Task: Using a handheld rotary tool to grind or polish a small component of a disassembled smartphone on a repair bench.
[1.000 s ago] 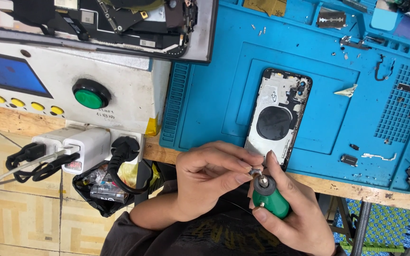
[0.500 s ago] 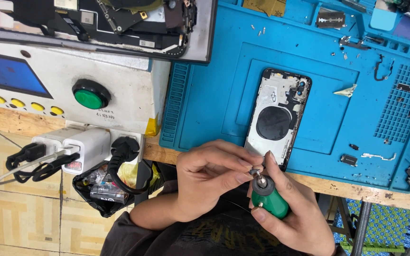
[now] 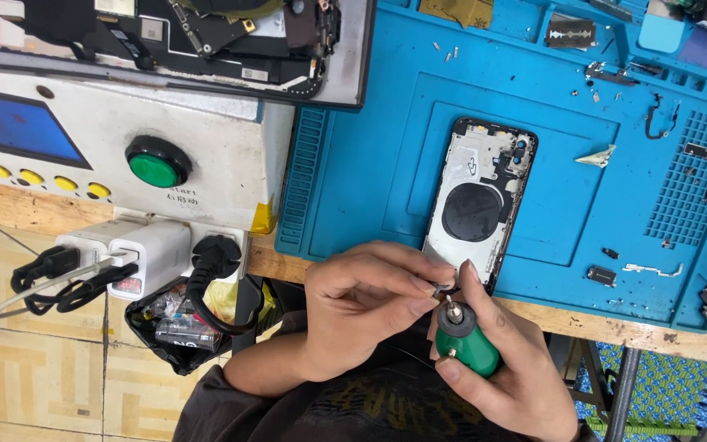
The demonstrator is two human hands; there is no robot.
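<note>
My left hand (image 3: 366, 307) pinches a tiny dark part (image 3: 440, 288) between thumb and fingertips, just off the near edge of the bench. My right hand (image 3: 505, 368) grips a green rotary tool (image 3: 464, 342) with a dark collar; its thin bit points up at the part. Just beyond the fingertips an opened phone housing (image 3: 480, 205) lies face down on the blue work mat (image 3: 353, 188), showing a round black coil and bare metal frame.
A white machine (image 3: 124, 139) with a green button (image 3: 155, 168), yellow buttons and a blue screen stands at left, with a dismantled phone on top. White chargers (image 3: 145, 258) and a black plug hang below it. Small screws, brackets and a razor blade (image 3: 570, 33) lie scattered over the mat.
</note>
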